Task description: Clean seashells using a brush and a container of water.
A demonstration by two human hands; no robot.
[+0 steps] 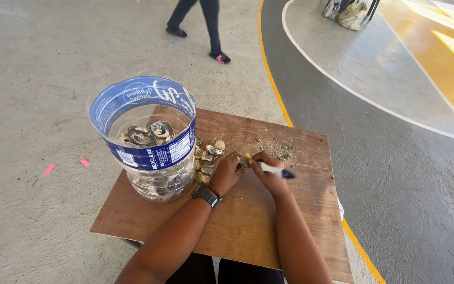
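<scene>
On the wooden surface, my left hand clamps an oyster steady beside the shell pile, while my right hand grips a knife to pry it.

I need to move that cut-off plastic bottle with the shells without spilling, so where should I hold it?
Grasp the cut-off plastic bottle around its blue-labelled wall with both hands, coming from the open left side. It stands upright and open-topped; the shell pile and both working hands crowd its right.
</scene>
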